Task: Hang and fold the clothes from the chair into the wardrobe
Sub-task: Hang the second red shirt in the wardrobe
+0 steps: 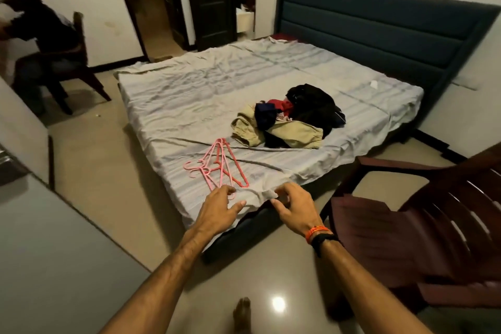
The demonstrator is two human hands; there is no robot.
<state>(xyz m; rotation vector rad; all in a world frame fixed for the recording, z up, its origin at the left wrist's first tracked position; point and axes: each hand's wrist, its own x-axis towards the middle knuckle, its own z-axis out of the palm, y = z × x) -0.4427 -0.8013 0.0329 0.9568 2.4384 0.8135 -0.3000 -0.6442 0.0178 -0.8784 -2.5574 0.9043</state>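
Note:
A pile of clothes [290, 118], black, khaki, red and navy, lies on the grey bedsheet [189, 106] toward the bed's near right side. Several pink hangers [217, 165] lie on the sheet near the bed's front corner. My left hand [219, 209] reaches out over that corner, fingers loosely spread, its fingertips just by the lowest hanger. My right hand [294, 207] hovers beside it over the sheet's edge, fingers loosely curled and holding nothing. A dark red plastic chair [423, 228] stands at my right with nothing on its seat.
A second person sits on a dark chair [78, 62] at the far left. A dark upholstered headboard [379, 24] backs the bed. A dark door [208, 0] stands open behind the bed. A pale counter edge [54, 252] runs along my left. My bare foot [242, 314] is on the tiled floor.

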